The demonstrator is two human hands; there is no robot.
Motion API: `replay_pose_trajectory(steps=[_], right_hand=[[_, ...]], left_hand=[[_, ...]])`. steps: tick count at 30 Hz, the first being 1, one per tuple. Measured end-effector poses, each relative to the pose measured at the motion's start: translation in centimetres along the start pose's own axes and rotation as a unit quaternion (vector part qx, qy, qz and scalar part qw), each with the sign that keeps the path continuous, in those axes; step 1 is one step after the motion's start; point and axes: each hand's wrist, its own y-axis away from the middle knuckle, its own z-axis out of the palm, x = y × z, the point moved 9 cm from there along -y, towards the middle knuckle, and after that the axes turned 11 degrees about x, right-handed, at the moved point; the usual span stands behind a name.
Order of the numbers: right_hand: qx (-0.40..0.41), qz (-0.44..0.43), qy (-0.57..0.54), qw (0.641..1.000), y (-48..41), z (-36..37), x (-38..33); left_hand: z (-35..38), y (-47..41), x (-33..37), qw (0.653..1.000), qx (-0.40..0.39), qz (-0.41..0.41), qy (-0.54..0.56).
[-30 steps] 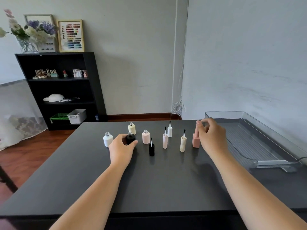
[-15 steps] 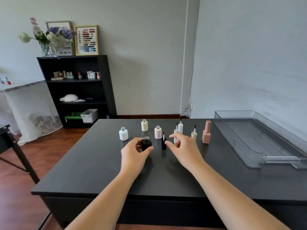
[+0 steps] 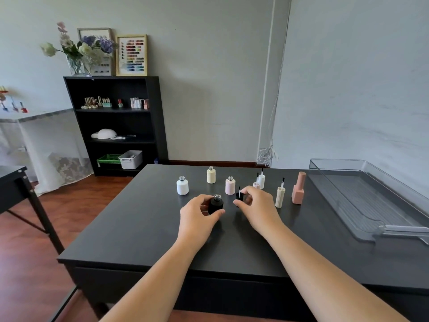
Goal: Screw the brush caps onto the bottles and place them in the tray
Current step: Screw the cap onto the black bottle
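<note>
Leftward, the left hand (image 3: 197, 216) wraps the uncapped black bottle (image 3: 216, 204) standing on the table (image 3: 144, 228); just right, the right hand (image 3: 260, 206) pinches the black brush cap (image 3: 239, 196), brush upward; the tray (image 3: 362, 196) sits far right.

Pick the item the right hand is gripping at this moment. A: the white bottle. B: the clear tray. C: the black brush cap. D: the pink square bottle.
C: the right hand has its fingertips closed around the black brush cap, brush pointing up, beside the black bottle that the left hand holds on the table.
</note>
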Motion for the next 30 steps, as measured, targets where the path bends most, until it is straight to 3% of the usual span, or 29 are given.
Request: replay_pose_trajectory(steps=[13, 19, 24, 30], right_hand=[[-0.002, -0.011, -0.155, 0.988, 4.5, -4.0, 0.0], [0.006, -0.006, -0.168, 0.986, 4.6, -4.1, 0.8], [0.065, 0.044, -0.228, 0.971, 4.3, -5.0, 2.1], [0.073, 0.031, -0.229, 0.970, 4.4, -5.2, 1.7]], left_hand=[[1.0, 0.7, 1.9, 0.990, -0.040, 0.116, -0.063], [1.2, 0.9, 2.1, 0.989, -0.043, 0.123, -0.067], [1.0, 0.8, 2.1, 0.990, -0.035, 0.127, -0.053], [1.2, 1.0, 2.5, 0.988, -0.043, 0.144, -0.044]])
